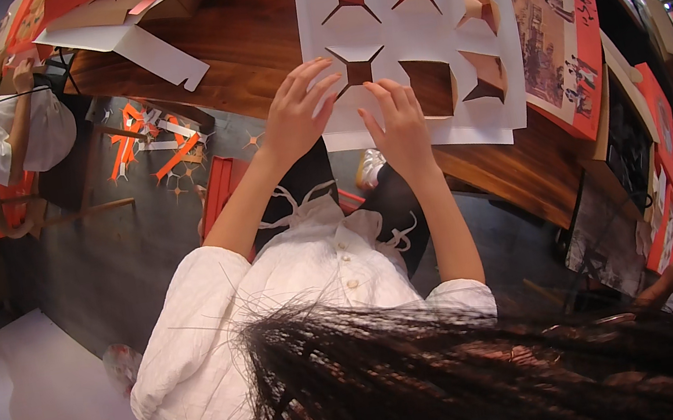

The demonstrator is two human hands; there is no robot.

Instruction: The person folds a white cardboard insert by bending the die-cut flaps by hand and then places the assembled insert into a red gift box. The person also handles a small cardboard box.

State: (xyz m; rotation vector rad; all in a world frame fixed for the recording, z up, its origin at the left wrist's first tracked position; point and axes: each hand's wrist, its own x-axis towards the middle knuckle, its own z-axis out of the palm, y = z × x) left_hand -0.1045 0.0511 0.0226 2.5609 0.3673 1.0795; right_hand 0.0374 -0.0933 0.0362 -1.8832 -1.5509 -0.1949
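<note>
A white cardboard sheet [373,30] with several star-cut openings lies over the edge of a wooden table [505,182]. My left hand [296,110], fingers apart, is at the sheet's near left edge, its fingertips beside the lower left opening [360,70]. On the other side of that opening my right hand [395,120] has its fingers spread over the sheet. Neither hand grips anything that shows. A square opening [431,87] right of my right hand has no flaps across it; flaps stand folded at the openings along the right side.
A printed red box [558,39] lies right of the sheet. Folded white and red cardboard [156,50] is at the upper left. Orange and white scraps [147,138] litter the floor. A person in white [9,131] is at the left; another person's hand [669,281] shows at right.
</note>
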